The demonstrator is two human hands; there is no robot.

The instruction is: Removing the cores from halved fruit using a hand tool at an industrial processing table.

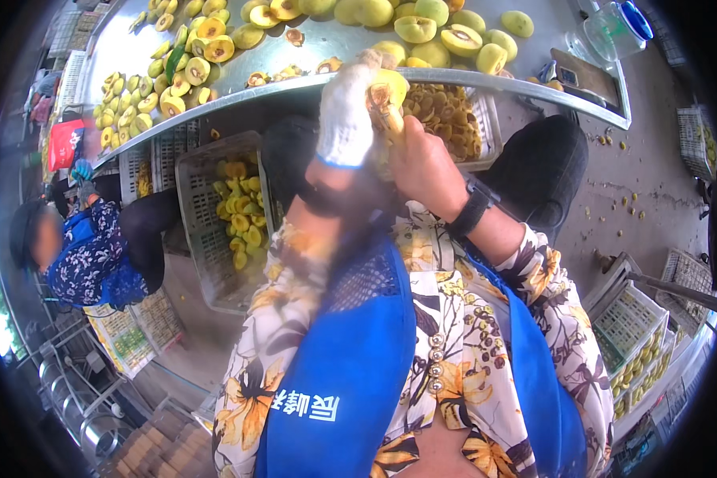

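Note:
My left hand (347, 115), in a white knitted glove with a blue cuff, is closed around a yellow peach (392, 83) at the table's front edge. The peach is cut open, and brown, pit-like flesh shows on the side facing me. Just right of it, my bare right hand (427, 163) is closed, thumb up and close to the fruit. What its fingers grip is hidden. Whole and halved yellow-green peaches (462, 38) lie on the metal table (291, 52) beyond my hands, with several brown pit pieces (295, 37) among them.
Below the table stand a crate (486, 119) of brownish pieces and, to the left, a crate (195, 231) of yellow halves. A blue-lidded clear jar (613, 36) and a phone (568, 76) are at the right end. A co-worker (103, 247) sits at left; fruit crates (631, 319) stand right.

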